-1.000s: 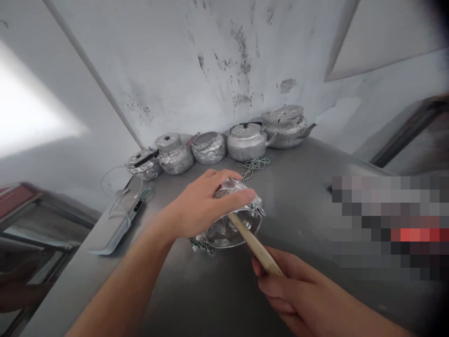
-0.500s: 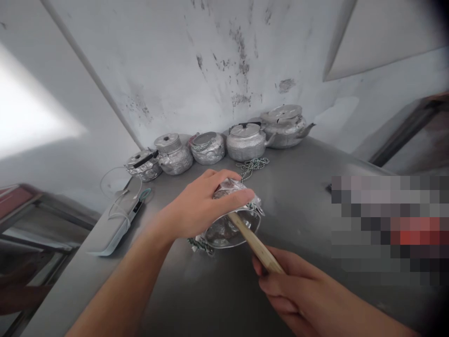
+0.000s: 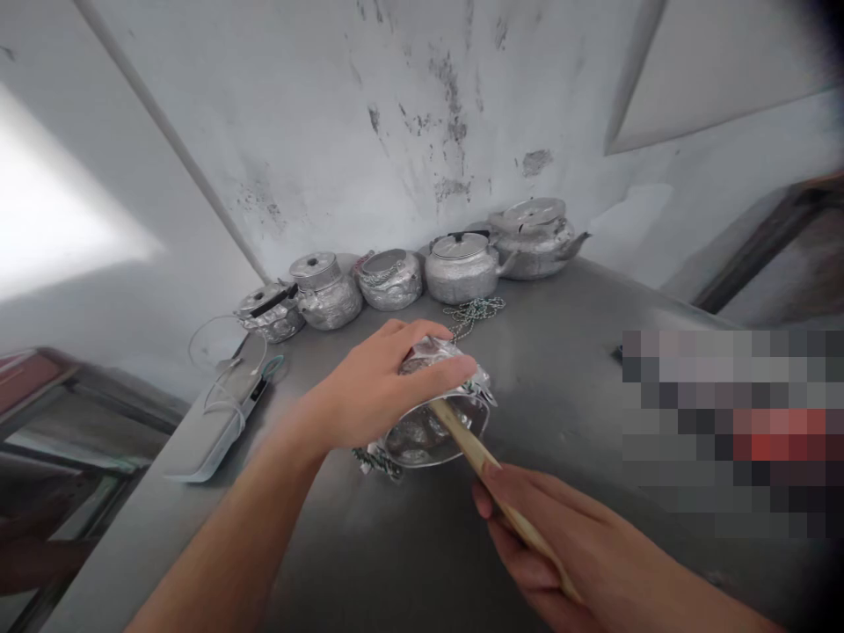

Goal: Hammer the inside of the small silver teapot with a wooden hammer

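Observation:
My left hand (image 3: 375,387) is wrapped over a small dented aluminium kettle (image 3: 435,426) that lies tilted on its side on the grey metal table (image 3: 573,352), its opening turned towards me. My right hand (image 3: 560,549) grips a wooden stick (image 3: 491,475) whose far end reaches into the kettle's opening. A twisted green and white cord (image 3: 375,459) hangs from the kettle onto the table.
Several aluminium kettles (image 3: 462,264) stand in a row against the stained white wall. A loose chain (image 3: 471,312) lies in front of them. A white flat device with cables (image 3: 221,413) rests at the table's left edge. A pixelated patch covers the right side.
My right hand has slid a little back along the stick, so more of the wood shows across the palm. The left hand and the kettle have stayed put.

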The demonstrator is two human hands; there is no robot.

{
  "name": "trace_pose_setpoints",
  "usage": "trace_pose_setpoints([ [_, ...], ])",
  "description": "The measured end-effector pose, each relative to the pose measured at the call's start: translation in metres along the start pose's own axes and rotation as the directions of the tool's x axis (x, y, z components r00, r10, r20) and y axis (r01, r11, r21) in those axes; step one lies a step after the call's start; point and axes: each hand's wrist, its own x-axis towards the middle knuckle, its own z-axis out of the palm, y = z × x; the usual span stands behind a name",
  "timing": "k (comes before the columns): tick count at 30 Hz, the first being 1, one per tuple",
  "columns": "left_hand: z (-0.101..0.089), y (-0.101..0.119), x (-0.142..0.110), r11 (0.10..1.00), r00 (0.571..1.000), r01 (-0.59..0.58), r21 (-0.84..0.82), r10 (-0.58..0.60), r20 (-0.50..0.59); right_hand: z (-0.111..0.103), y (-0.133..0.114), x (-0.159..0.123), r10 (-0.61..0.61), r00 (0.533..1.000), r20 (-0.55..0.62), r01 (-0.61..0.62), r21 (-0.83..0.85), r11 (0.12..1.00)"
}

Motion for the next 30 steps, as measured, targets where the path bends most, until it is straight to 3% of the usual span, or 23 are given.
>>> trace_pose_setpoints([
  [5,-0.0007,-0.0002,-0.0003,1.000,1.000,0.004,-0.003,-0.004,0.006,-0.0028,-0.0007,0.0027,0.065,0.998,0.004,-0.064,-0.081,0.995],
  [17,-0.0002,-0.0015,0.0007,1.000,1.000,-0.018,0.008,0.018,-0.007,-0.0023,-0.0042,0.0057,0.033,0.999,0.019,-0.032,-0.054,0.998],
  [21,-0.0008,-0.0010,0.0001,1.000,1.000,-0.007,0.004,0.007,-0.006,-0.0016,-0.0001,0.0052,0.088,0.995,0.049,-0.085,-0.063,0.994],
  [27,-0.0006,-0.0010,0.0017,1.000,1.000,-0.019,0.020,0.019,-0.010,-0.0032,0.0039,0.0039,0.035,0.998,0.058,-0.033,-0.034,0.999],
  [30,-0.0002,-0.0016,0.0024,1.000,1.000,-0.019,0.020,0.020,-0.013,-0.0020,-0.0004,0.0024,0.066,0.998,0.007,-0.066,0.001,0.998],
])
